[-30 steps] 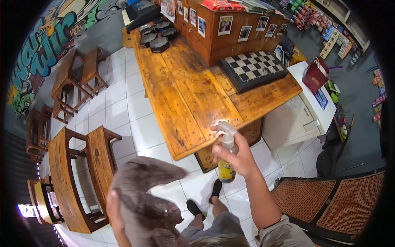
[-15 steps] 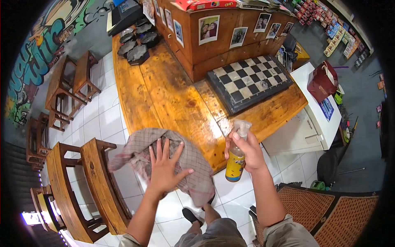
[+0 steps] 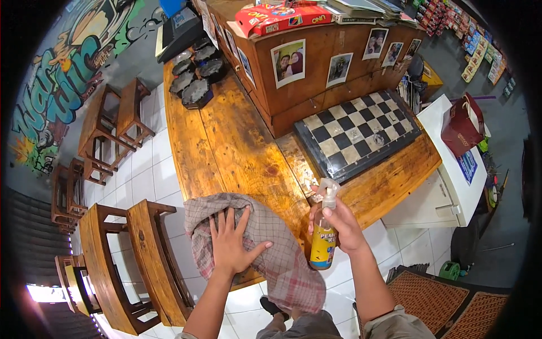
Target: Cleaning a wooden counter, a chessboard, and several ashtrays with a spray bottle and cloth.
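My left hand [image 3: 233, 248] lies flat with fingers spread on a grey-brown checked cloth [image 3: 278, 229] with reddish bands. The cloth covers the near end of a varnished wooden table [image 3: 226, 152], and its lower part hangs over the edge. In my right hand [image 3: 345, 230] is an upright spray bottle [image 3: 322, 246] with a clear nozzle and a yellow label. My thumb and fingers wrap round its neck and upper body, beside the table's near edge. Beyond the bottle, a folded black-and-white chessboard case [image 3: 355, 135] rests on the table.
Several dark ashtrays [image 3: 196, 92] cluster at the table's far left. Behind the chessboard stands a wooden cabinet [image 3: 316, 110] with photos and a red game box [image 3: 282, 20] on top. Wooden benches [image 3: 161, 254] line the left, and a white chest [image 3: 420, 192] stands right.
The view has shifted, so the table sits lower and further right. The cloth's left flap has drawn in, and more cloth hangs at its lower right. My right hand still grips the spray bottle.
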The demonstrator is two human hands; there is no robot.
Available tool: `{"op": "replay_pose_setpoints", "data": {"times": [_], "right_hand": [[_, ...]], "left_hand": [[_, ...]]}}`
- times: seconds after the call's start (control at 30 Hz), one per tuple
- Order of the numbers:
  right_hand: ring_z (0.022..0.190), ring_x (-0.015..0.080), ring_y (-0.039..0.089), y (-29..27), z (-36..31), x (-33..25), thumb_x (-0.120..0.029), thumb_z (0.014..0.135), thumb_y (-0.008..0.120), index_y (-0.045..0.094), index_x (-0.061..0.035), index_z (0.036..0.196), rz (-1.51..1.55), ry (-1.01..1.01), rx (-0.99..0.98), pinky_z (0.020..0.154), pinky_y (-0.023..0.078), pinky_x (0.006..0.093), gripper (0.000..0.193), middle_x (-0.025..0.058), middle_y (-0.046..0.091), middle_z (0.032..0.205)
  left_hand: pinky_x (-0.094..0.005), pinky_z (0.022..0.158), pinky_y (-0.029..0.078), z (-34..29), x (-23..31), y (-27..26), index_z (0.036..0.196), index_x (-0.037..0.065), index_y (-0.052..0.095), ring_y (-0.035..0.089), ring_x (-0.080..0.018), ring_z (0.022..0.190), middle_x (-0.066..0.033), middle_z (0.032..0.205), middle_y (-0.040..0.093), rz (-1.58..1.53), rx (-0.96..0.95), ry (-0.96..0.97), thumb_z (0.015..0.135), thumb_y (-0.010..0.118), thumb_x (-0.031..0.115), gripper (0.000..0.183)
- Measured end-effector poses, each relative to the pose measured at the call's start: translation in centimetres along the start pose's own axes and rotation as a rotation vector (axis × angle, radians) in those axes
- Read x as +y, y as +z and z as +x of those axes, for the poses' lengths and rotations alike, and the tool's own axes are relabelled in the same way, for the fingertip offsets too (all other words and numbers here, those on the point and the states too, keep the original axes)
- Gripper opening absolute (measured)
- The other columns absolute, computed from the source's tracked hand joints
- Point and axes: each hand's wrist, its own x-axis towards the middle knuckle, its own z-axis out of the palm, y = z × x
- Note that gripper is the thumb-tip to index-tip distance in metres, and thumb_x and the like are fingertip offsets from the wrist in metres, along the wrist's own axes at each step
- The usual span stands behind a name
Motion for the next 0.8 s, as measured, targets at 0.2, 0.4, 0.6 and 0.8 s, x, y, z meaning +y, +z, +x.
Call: {"op": "replay_pose_setpoints", "data": {"times": [0.2,0.4,0.6,0.8], "right_hand": [[0.075,0.0168,0.063,-0.9,0.0,0.5,-0.029,0.102,0.050,0.037,-0.0049,0.146,0.029,0.027,-0.002,0.072,0.052,0.0310,0.052,0.0070,0.060,0.090],[0.068,0.0186,0.063,-1.0,-0.1,0.3,-0.029,0.102,0.049,0.039,-0.0056,0.139,0.077,0.051,0.064,0.064,0.053,0.0315,0.044,0.0089,0.059,0.088],[0.069,0.0197,0.063,-3.1,-2.2,0.2,-0.030,0.102,0.047,0.038,-0.0069,0.141,0.116,-0.031,0.014,0.066,0.053,0.0315,0.046,0.0107,0.059,0.091],[0.070,0.0214,0.064,-3.5,-3.3,0.4,-0.040,0.105,0.041,0.034,-0.0104,0.147,0.148,-0.056,0.109,0.068,0.055,0.0348,0.052,0.0117,0.059,0.086]], "left_hand": [[-0.0594,0.118,0.007,1.5,-0.3,0.4,0.153,0.018,0.034,0.027,-0.0455,0.142,-0.0273,0.151,0.033,-0.020,0.014,-0.075,0.075,0.055,0.080,0.101],[-0.0593,0.118,0.007,-1.1,0.7,0.4,0.152,0.012,0.036,0.024,-0.0470,0.143,-0.0281,0.153,0.031,-0.054,0.022,-0.055,0.073,0.065,0.073,0.103],[-0.0600,0.118,0.007,-1.3,0.8,1.0,0.151,0.013,0.038,0.023,-0.0462,0.144,-0.0270,0.152,0.033,-0.097,-0.034,-0.080,0.076,0.062,0.073,0.099],[-0.0608,0.117,0.010,10.4,2.8,2.7,0.152,0.016,0.035,0.027,-0.0449,0.143,-0.0232,0.152,0.035,0.004,0.247,-0.085,0.084,0.058,0.064,0.086]]}}
